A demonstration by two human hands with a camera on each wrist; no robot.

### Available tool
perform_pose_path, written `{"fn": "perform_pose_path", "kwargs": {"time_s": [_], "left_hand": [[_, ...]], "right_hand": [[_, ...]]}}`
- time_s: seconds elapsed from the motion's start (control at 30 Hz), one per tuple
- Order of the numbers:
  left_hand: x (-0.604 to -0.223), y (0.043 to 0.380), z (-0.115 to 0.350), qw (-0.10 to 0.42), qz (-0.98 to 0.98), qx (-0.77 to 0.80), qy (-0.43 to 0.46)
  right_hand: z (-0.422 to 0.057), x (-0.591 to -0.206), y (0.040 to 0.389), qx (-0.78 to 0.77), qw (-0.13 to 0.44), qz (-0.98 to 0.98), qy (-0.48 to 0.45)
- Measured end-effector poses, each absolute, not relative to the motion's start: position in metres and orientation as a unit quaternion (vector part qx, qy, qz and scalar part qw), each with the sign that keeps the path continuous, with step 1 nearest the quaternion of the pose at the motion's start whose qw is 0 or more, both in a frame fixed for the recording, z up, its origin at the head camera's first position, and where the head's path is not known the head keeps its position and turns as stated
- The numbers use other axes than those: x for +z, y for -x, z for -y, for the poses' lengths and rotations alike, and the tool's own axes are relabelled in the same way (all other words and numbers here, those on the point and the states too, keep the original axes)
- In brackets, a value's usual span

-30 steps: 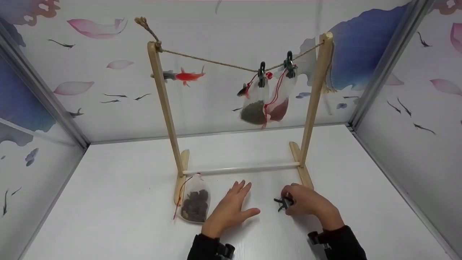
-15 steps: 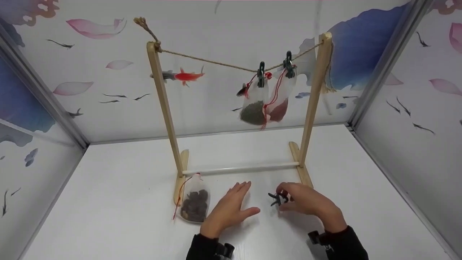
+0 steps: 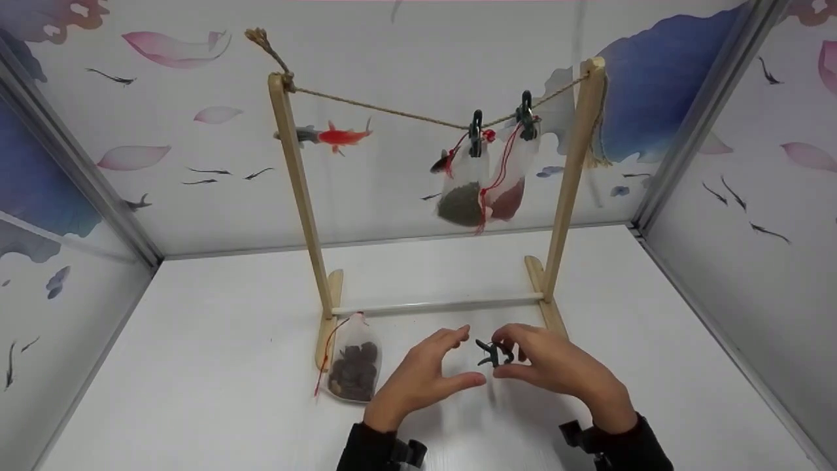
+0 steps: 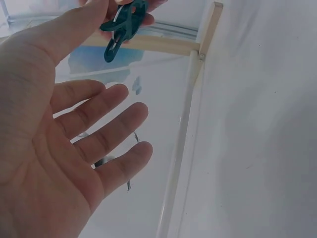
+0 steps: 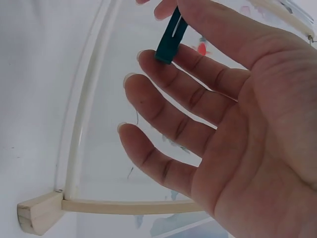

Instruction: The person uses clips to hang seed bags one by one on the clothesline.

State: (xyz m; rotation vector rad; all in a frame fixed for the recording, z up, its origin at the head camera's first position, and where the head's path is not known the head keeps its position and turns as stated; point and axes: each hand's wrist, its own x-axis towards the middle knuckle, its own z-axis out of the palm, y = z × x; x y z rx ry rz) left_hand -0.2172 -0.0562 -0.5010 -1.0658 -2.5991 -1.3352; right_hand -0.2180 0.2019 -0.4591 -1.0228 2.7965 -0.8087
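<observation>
A dark green spring clip (image 3: 495, 354) is pinched between the thumb and fingers of my right hand (image 3: 562, 363), above the white table. In the right wrist view the clip (image 5: 170, 42) shows at the fingertips, partly hidden by the thumb. My left hand (image 3: 422, 369) faces it with fingers spread and relaxed, holding nothing. Its thumb tip comes close to the clip (image 4: 126, 25), which the left wrist view shows at the top. To the left of this hand lies a mesh bag (image 3: 353, 373) of dark lumps with a red drawstring.
Behind the hands stands a wooden frame (image 3: 297, 190) with a white crossbar (image 3: 438, 305) low down. From its sagging rope (image 3: 373, 108) hang two clipped bags, one with green contents (image 3: 460, 204), one with reddish contents (image 3: 508, 199). Painted walls enclose the table.
My right hand has lifted the clip and carried it left, towards the left hand. The left hand's fingers have turned and bent slightly towards the clip.
</observation>
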Motion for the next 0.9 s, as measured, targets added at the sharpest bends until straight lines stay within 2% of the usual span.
{"fn": "perform_pose_path", "kwargs": {"time_s": [0.23,0.9], "left_hand": [[-0.4996,0.2178,0.0552,0.037,0.812,-0.456,0.363],[-0.5037,0.2214,0.0567,0.042,0.784,-0.481,0.390]], "right_hand": [[-0.1996,-0.4555,0.2160,-0.262,0.008,-0.901,0.347],[-0.1959,-0.4514,0.2131,-0.276,0.010,-0.897,0.345]]}}
